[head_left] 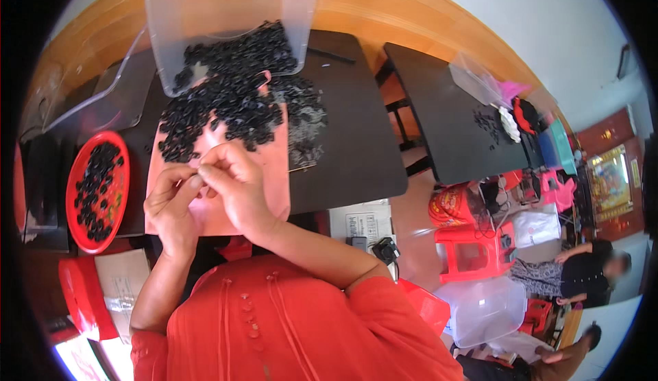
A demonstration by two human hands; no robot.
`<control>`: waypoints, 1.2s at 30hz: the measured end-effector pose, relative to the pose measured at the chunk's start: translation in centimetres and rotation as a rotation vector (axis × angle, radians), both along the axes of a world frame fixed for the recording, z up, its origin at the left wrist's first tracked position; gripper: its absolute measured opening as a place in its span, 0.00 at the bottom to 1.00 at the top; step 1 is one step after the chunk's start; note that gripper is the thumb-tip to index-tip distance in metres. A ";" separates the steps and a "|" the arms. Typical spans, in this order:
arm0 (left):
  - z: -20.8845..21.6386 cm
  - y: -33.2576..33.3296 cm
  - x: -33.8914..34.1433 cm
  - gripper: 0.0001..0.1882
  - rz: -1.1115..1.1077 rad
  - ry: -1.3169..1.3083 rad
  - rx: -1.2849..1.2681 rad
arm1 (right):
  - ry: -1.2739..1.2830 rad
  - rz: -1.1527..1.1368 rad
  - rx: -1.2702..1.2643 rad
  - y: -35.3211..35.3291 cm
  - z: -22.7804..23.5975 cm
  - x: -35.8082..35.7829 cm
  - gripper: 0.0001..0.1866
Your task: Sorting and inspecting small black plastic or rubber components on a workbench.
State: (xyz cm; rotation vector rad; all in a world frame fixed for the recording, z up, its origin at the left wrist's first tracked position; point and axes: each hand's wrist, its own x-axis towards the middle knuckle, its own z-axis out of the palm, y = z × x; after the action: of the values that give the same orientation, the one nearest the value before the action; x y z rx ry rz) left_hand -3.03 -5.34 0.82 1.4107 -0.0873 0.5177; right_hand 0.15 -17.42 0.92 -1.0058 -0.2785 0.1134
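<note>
My left hand (174, 206) and my right hand (236, 185) meet over a pink sheet (275, 199) on the dark table. Thumbs and fingertips of both are pinched together. Whatever they hold, if anything, is too small or hidden to make out. Just beyond my hands, a heap of small black parts (233, 106) covers the far part of the sheet. The heap runs back into the mouth of a clear plastic bin (233, 0) tipped on its side. To my left, a red basin (122, 209) holds more of the black parts.
Loose black pieces lie scattered on the table (356, 141) right of the sheet. A second dark table (466, 134) stands to the right, with a clear box (473, 79) on it. Red stools (473, 251) and a clear tub (483, 309) are on the floor. Two people are at the far right.
</note>
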 end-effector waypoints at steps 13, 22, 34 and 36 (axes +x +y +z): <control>0.5 -0.7 -1.4 0.09 0.075 0.074 0.001 | -0.087 -0.114 0.018 1.5 -0.3 -1.4 0.02; -0.8 -2.4 -0.9 0.03 0.011 0.131 -0.173 | -0.128 -0.223 -0.132 -0.4 -0.6 -0.8 0.03; -1.2 0.3 -1.5 0.03 -0.023 0.235 -0.317 | -0.118 -0.130 -0.171 1.7 -0.6 -0.9 0.02; -1.4 0.4 -1.4 0.04 -0.067 0.249 -0.450 | -0.121 -0.072 -0.233 1.1 -0.7 -0.7 0.02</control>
State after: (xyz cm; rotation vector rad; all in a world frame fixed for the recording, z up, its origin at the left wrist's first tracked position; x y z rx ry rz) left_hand -4.44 -4.90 -0.57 1.0164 0.1740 0.2789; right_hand -0.54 -16.29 0.18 -1.2548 -0.3448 0.0193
